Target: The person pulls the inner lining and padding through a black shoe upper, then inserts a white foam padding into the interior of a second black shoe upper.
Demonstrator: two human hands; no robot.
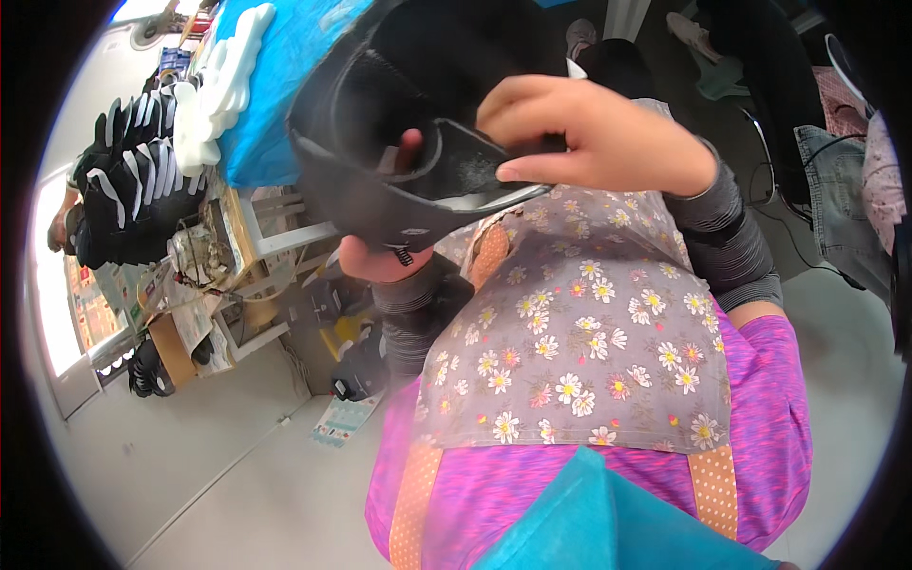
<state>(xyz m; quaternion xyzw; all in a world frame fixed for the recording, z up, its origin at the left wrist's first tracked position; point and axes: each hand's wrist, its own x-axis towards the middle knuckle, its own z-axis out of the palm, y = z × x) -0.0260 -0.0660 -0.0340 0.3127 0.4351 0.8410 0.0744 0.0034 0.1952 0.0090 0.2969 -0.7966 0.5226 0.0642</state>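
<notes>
A black piece with a curved opening, apparently a shoe upper (361, 204), is held up in front of my chest. My left hand (385, 261) grips it from below, its fingers wrapped round the side; one fingertip shows through the opening. From the right, my right hand (598, 133) reaches across to the opening, thumb and fingers closed on the black rim. The other fingertips are hidden behind the material. A pale strip of lining shows along the lower edge under the thumb.
A blue-covered table (275, 104) at the far left bears white foam-like shapes (228, 81). Beside it hang rows of black-and-white shoe parts (138, 176). Under the table frame stands a cardboard box (171, 347). Another person's denim-clad leg (826, 190) and dark cables are at right.
</notes>
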